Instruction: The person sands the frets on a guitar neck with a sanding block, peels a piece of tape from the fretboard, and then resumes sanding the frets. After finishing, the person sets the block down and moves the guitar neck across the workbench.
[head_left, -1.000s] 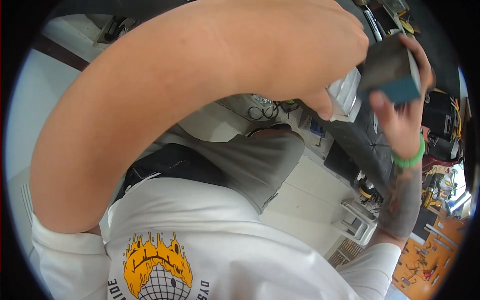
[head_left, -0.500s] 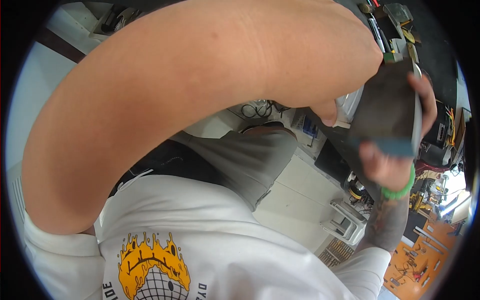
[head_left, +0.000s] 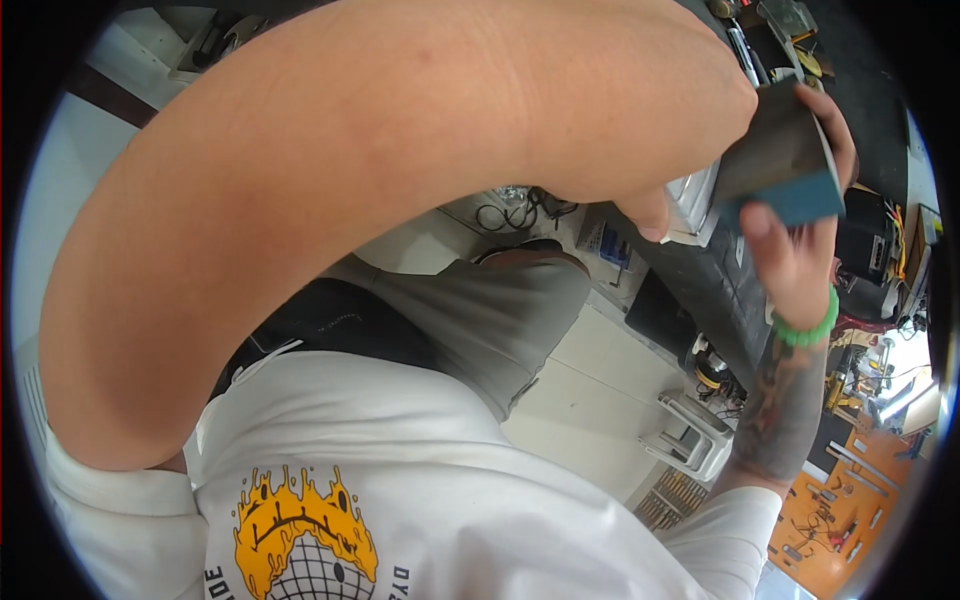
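Note:
In my right hand (head_left: 790,255) is a dark grey box (head_left: 785,150) with a teal side. The thumb presses on the teal side and the fingers wrap the far edge. A green bead bracelet (head_left: 808,320) circles this wrist. My left arm crosses the top of the view, and only the thumb of my left hand (head_left: 645,212) shows clearly. That thumb lies against the side of a white box-like object (head_left: 695,208), close beside the grey box. The other left fingers are hidden behind the wrist and forearm.
A dark workbench (head_left: 715,300) runs under the hands, with pens (head_left: 742,48) and small tools at its far end. Cables (head_left: 505,212) lie beyond my legs. A white step stool (head_left: 690,437) stands on the floor, near an orange board with tools (head_left: 825,525).
My right hand has moved up and tilted the dark grey box, so more of its teal side shows. More of the white object and bench is visible. My left arm has barely shifted.

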